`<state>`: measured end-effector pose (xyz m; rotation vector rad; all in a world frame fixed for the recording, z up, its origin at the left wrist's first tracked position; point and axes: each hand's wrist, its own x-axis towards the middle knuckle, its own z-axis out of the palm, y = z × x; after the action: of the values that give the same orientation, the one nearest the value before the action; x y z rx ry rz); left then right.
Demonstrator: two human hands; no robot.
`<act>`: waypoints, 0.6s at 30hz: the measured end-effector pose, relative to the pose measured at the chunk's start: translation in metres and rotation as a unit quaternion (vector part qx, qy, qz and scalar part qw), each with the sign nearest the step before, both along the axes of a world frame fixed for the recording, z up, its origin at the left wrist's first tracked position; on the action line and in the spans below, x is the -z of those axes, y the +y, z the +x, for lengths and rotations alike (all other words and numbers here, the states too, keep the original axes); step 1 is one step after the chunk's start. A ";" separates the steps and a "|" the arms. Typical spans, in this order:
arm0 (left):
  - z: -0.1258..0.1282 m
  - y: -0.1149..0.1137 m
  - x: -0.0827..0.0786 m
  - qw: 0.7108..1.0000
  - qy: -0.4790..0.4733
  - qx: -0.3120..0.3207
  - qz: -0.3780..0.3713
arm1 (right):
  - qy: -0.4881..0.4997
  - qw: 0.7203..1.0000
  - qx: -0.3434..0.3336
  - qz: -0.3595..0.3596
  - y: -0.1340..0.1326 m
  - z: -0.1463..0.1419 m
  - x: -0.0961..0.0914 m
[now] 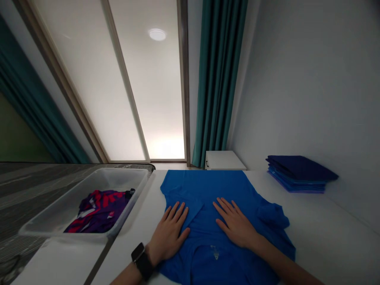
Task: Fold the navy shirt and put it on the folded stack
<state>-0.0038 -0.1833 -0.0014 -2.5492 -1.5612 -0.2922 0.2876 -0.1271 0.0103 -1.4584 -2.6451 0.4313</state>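
Observation:
A blue T-shirt lies spread on the white table, its neckline towards me and its hem at the table's far edge. My left hand rests flat on the left part of the shirt, fingers stretched out, with a black watch on the wrist. On the shirt's middle right lies my right hand, palm down and fingers spread. Between the hands the cloth is fairly smooth, with a fold beside the left fingers. The right sleeve is bunched up. A small pale print shows inside the neck.
Left of the shirt stands a translucent plastic bin with a crumpled purple and red garment in it. At the back right is a stack of folded dark blue cloth near the wall. A white cabinet stands beyond the table.

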 end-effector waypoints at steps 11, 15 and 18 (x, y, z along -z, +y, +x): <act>0.031 -0.024 -0.017 0.997 -0.021 0.067 -0.015 | 0.009 1.000 0.013 0.006 -0.032 0.003 -0.012; 0.043 -0.035 -0.016 0.996 -0.028 0.079 -0.014 | 0.021 0.999 0.030 -0.003 -0.063 0.010 -0.002; 0.040 -0.039 -0.017 0.996 -0.020 0.084 -0.024 | 0.027 1.000 0.009 -0.009 -0.069 0.016 0.000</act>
<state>0.0365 -0.2221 0.0161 -2.7333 -1.3845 -0.3291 0.3035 -0.1960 0.0104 -1.4528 -2.5925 0.4866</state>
